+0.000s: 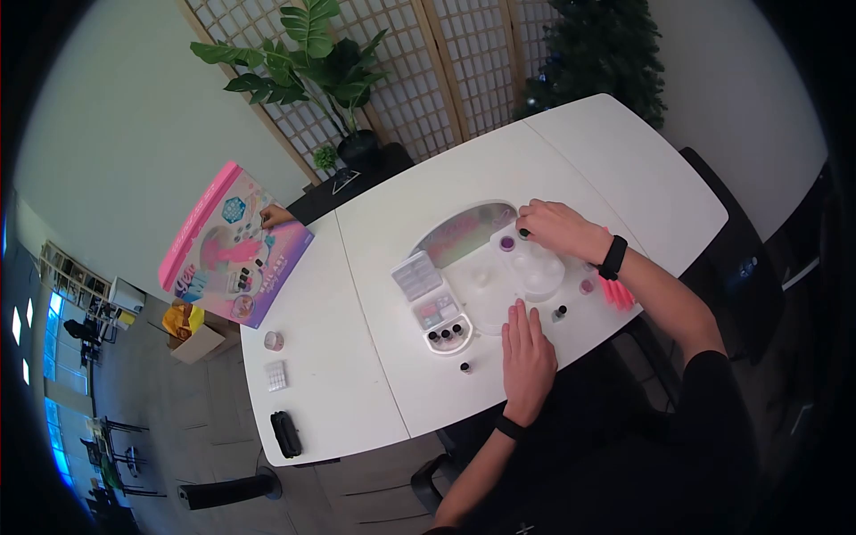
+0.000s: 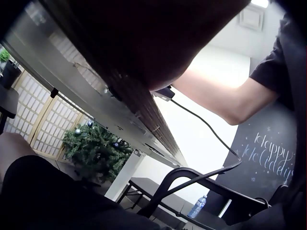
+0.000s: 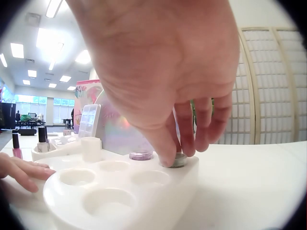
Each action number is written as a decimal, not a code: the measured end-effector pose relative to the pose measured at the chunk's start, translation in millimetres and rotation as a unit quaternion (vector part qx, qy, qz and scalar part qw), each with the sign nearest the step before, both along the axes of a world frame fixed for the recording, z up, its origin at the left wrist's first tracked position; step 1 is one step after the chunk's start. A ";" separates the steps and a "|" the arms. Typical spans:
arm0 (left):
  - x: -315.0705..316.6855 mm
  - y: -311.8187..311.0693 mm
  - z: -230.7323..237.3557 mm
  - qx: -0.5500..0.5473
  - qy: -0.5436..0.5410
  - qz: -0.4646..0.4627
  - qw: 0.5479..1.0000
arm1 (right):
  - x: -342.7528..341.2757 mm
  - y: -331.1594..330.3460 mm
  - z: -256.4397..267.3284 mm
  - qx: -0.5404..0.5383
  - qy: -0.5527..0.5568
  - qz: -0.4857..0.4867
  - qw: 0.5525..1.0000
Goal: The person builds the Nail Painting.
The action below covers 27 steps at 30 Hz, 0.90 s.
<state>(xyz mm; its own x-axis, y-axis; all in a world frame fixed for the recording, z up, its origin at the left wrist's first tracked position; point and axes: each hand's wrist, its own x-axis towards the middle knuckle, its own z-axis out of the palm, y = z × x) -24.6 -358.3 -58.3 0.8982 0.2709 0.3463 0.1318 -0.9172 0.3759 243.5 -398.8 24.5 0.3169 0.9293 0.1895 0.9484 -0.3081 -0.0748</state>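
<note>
My right hand (image 1: 563,228) reaches over the far corner of a white plastic tray with round wells (image 3: 180,191). Its thumb and fingers pinch a small round jar with dark green contents (image 3: 179,160), low at a corner well. Beside that sits a purple glitter jar (image 1: 507,242) in its own well. My left hand (image 1: 529,359) lies with straight fingers at the near edge of the white station, fingertips close to the tray. A small polish bottle with a black cap (image 1: 560,313) stands just right of the left fingertips.
Behind the tray rises a shiny holographic panel (image 1: 464,234). An open compartment case (image 1: 415,275) and several black-capped bottles are on the left. Another bottle (image 1: 465,367) stands nearer me. Pink pieces (image 1: 617,292) lie right; a printed toy box (image 1: 234,245) and black pouch (image 1: 285,434) are farther left.
</note>
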 end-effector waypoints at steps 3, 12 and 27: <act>1.4 -0.6 2.2 -0.004 -0.001 -0.001 1.000 | -3.4 1.8 6.6 0.005 0.028 -0.019 0.999; 1.9 -1.6 7.7 0.008 0.020 -0.026 0.999 | -7.3 -21.3 2.9 0.081 0.098 -0.054 0.990; -3.5 0.7 10.9 -0.015 0.038 -0.016 0.999 | -61.3 -129.8 -10.8 -0.050 0.057 -0.029 0.997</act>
<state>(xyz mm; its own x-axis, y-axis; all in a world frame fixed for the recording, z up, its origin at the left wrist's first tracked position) -28.0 -357.7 -47.5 0.9299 0.2499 0.2700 0.1306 -0.9104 0.3927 182.2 -528.7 13.7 0.3839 0.9216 0.0575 0.9162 -0.3725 -0.1474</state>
